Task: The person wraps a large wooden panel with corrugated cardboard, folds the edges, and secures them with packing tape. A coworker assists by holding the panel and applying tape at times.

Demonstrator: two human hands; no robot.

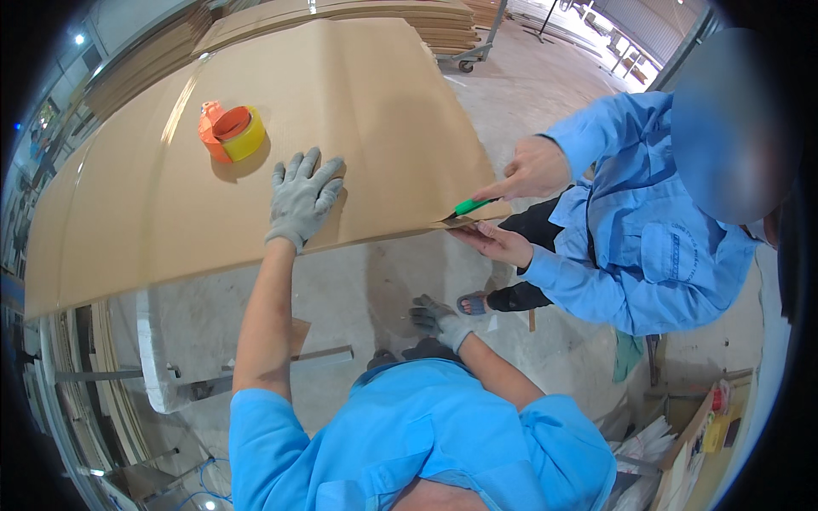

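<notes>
My left hand (304,196), in a grey work glove, lies flat with fingers spread on a large brown cardboard sheet (375,111). Just beyond it, to the left, an orange tape dispenser (216,132) with a roll of yellow tape (247,140) rests on the cardboard. My right hand (436,319), also gloved, hangs low in front of my body, away from the sheet, fingers apart and nothing in them. At the sheet's right corner, a co-worker's hand (537,166) holds a green utility knife (470,206) against the cardboard; their other hand (498,243) supports the edge from below.
The co-worker (630,247) in a blue shirt stands close on my right. Stacked cardboard (358,19) lies beyond the sheet, near a trolley wheel (466,66). A metal frame (204,387) and upright boards (111,383) are below left; a wooden box (703,443) is at lower right.
</notes>
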